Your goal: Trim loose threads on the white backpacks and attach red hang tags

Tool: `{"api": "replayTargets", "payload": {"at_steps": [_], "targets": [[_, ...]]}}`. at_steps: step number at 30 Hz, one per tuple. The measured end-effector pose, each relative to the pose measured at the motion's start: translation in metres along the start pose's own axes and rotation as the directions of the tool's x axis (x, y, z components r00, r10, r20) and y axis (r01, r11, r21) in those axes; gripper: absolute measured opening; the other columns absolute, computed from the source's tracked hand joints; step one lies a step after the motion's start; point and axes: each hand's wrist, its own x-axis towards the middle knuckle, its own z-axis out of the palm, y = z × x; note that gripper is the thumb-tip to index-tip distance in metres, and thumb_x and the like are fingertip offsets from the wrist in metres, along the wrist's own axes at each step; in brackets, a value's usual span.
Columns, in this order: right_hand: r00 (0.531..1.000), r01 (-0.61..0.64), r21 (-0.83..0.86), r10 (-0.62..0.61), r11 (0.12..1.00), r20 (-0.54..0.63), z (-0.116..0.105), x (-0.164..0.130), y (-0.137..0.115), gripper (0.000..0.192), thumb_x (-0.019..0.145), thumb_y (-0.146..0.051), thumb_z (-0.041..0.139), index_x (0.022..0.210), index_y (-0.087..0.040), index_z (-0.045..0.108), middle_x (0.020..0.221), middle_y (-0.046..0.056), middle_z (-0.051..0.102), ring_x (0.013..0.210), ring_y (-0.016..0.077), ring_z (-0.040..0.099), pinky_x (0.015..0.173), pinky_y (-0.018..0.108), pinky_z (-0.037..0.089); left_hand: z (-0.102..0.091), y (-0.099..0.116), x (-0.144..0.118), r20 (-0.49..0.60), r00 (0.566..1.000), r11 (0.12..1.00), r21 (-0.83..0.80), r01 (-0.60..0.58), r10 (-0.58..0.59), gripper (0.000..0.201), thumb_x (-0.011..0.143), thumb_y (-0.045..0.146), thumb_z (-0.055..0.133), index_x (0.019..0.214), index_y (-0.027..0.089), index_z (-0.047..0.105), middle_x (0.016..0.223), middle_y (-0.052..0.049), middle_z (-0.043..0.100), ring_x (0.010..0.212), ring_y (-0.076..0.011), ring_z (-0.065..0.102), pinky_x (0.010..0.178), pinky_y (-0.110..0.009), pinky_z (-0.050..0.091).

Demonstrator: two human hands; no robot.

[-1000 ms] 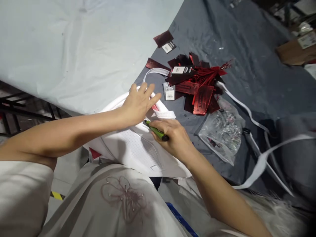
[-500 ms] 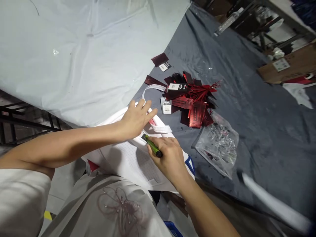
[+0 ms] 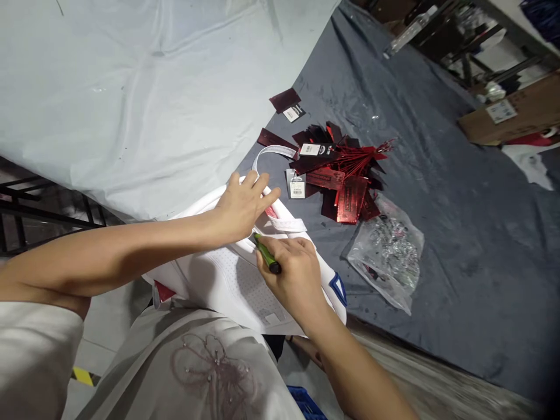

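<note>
A white padded item (image 3: 219,291), perhaps a bag, with a dotted panel, white straps and a blue-edged triangular patch, lies tilted between my body and the table. Its exact kind is hard to tell. My left hand (image 3: 245,207) lies over its upper rim, fingers spread and bent around the edge. In my right hand (image 3: 293,271) is a slim green tool with a black end (image 3: 266,254), wrapped by thumb and fingers. The tool's tip touches or nearly touches a seam just below my left palm; its working end is mostly hidden. A white strap (image 3: 286,224) curves beside my left fingers.
A heap of red foil hang tags (image 3: 350,198) with strings lies on the dark grey cloth (image 3: 437,233). Near it is a clear plastic bag (image 3: 389,256) of small pieces. White sheeting (image 3: 131,116) covers the far left. A cardboard box (image 3: 516,111) stands at right.
My right hand and the green tool have shifted slightly left. My left hand stays on the rim. A blurred white shape at the lower right has gone from view.
</note>
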Motion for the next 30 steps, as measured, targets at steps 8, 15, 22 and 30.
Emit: {"api": "replayTargets", "payload": {"at_steps": [8, 15, 22, 30], "targets": [[0.997, -0.078, 0.06, 0.078, 0.995, -0.001, 0.002, -0.004, 0.005, 0.013, 0.089, -0.023, 0.063, 0.098, -0.02, 0.072, 0.081, 0.003, 0.075, 0.078, 0.0206, 0.066, 0.077, 0.033, 0.035, -0.028, -0.016, 0.005, 0.304, 0.952, 0.999, 0.015, -0.047, 0.04, 0.111, 0.075, 0.035, 0.079, 0.16, 0.029, 0.007, 0.167, -0.016, 0.003, 0.145, -0.0409, 0.022, 0.106, -0.051, 0.039], [0.986, -0.006, 0.291, 0.054, 0.957, -0.157, 0.024, -0.013, 0.012, 0.02, 0.092, -0.024, 0.062, 0.109, -0.02, 0.071, 0.094, 0.004, 0.077, 0.084, 0.0218, 0.069, 0.08, 0.034, 0.039, -0.042, -0.029, -0.014, 0.372, 0.909, 0.982, 0.064, 0.175, -0.187, 0.13, 0.075, 0.037, 0.081, 0.155, 0.036, -0.021, 0.16, -0.02, 0.019, 0.121, -0.0358, 0.052, 0.087, -0.041, 0.053], [0.943, 0.145, 0.421, 0.004, 0.895, -0.332, 0.054, 0.005, 0.006, 0.019, 0.094, -0.022, 0.059, 0.11, -0.02, 0.07, 0.102, 0.003, 0.077, 0.083, 0.0194, 0.071, 0.078, 0.035, 0.037, -0.021, -0.024, -0.02, 0.263, 0.954, 0.986, 0.117, 0.117, -0.144, 0.12, 0.079, 0.02, 0.073, 0.156, 0.04, -0.017, 0.158, -0.017, 0.022, 0.115, -0.034, 0.054, 0.078, -0.038, 0.055], [0.924, 0.179, 0.462, 0.013, 0.869, -0.383, 0.053, 0.002, 0.011, 0.021, 0.095, -0.025, 0.057, 0.111, -0.02, 0.069, 0.102, 0.004, 0.077, 0.079, 0.0188, 0.071, 0.079, 0.035, 0.038, -0.027, -0.031, -0.023, 0.297, 0.949, 0.992, 0.1, 0.078, -0.104, 0.099, 0.086, 0.014, 0.056, 0.159, 0.034, -0.009, 0.161, -0.02, 0.017, 0.112, -0.0319, 0.059, 0.077, -0.037, 0.054]]}}
